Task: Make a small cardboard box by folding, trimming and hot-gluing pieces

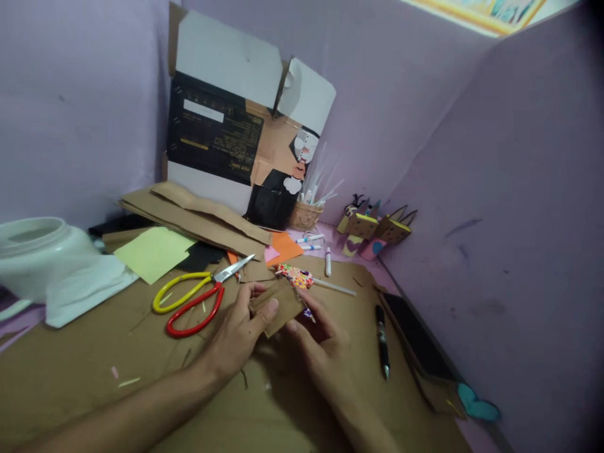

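Observation:
Between my hands is a small brown cardboard piece (279, 306), held over the table. My left hand (245, 327) pinches its left side, with the thumb on top. The fingers of my right hand (318, 330) close on its right edge, the thumb at the lower corner. Dark twine shows along the piece's upper right edge, and a bit of purple-and-white patterned material peeks out beside my right fingers. Just behind lies a flowery patterned piece (296, 275) near a translucent glue stick (336, 287). Scissors (218, 281) with yellow and red handles rest partly open left of my hands.
Cardboard (85, 371) covers the table. A white pot (47, 258) stands left; coloured paper (153, 255) and cardboard strips (198, 217) lie behind. Farther back are an opened box (212, 132), a basket (306, 216) and cardboard figures (361, 226). A pen (382, 343) and phone (419, 336) lie right.

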`<state>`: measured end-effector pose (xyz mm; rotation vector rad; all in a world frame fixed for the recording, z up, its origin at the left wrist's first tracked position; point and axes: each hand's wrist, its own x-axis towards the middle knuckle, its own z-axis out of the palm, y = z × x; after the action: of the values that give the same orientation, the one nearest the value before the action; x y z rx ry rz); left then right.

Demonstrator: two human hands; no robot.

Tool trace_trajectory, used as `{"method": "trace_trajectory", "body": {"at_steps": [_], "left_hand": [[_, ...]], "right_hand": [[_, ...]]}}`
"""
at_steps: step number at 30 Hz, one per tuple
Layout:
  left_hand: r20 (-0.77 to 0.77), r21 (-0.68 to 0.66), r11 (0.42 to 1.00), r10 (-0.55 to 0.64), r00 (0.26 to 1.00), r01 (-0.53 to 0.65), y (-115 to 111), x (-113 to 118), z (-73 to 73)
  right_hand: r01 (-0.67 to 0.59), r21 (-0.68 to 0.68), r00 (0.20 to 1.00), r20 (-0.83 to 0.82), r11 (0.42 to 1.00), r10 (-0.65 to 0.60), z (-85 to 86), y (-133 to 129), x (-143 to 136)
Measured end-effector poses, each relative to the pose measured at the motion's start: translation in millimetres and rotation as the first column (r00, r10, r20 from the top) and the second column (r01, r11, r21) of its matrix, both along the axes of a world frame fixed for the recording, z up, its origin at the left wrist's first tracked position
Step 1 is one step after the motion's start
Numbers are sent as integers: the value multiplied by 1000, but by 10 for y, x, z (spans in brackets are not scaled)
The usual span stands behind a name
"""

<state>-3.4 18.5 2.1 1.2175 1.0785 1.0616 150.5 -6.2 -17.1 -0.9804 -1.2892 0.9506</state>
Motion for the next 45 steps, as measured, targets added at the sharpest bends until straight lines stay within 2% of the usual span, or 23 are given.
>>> {"method": "trace_trajectory", "body": {"at_steps": [2, 4, 8, 11, 16, 20, 24, 27, 30, 36, 40, 45], "left_hand": [[-4, 4, 994, -106, 994, 106, -5, -7, 3], [-42, 23, 989, -146, 988, 147, -1, -18, 3], [-142, 90, 986, -126, 982, 140, 18, -33, -9], [-168, 124, 976, -157, 973, 179, 44, -55, -15], [-215, 51, 974, -206, 955, 222, 104, -95, -16], [-295, 54, 971, -208, 932, 234, 92, -94, 8], [-450, 135, 959, -166, 878, 250, 49, -92, 98], [-409, 199, 917, -242, 880, 345, 56, -116, 159], [-352, 170, 904, -317, 881, 393, 78, -142, 171], [-385, 153, 923, -272, 882, 352, 46, -118, 212], [-381, 142, 919, -293, 877, 368, 33, -115, 252], [-364, 120, 933, -275, 890, 338, 38, -140, 223]], "right_hand": [[14, -1, 999, -29, 1000, -14, 21, 22, 33], [1, 26, 999, -48, 1000, 0, 62, 35, 73], [13, 102, 999, 47, 995, -18, 137, 29, 113], [-21, 109, 994, 111, 994, 9, 161, 21, 117], [-109, 137, 979, 187, 985, 82, 137, 28, 148], [-95, 220, 933, 359, 971, 10, 122, 20, 165], [-108, 284, 906, 424, 953, -23, 144, 2, 163], [-129, 298, 895, 445, 946, -18, 169, -9, 167], [-166, 315, 881, 474, 935, -3, 192, -19, 170], [-232, 351, 854, 520, 907, 17, 237, -36, 138], [-231, 354, 839, 544, 906, 2, 231, -45, 127], [-237, 322, 831, 555, 916, 20, 218, -58, 131]]}}
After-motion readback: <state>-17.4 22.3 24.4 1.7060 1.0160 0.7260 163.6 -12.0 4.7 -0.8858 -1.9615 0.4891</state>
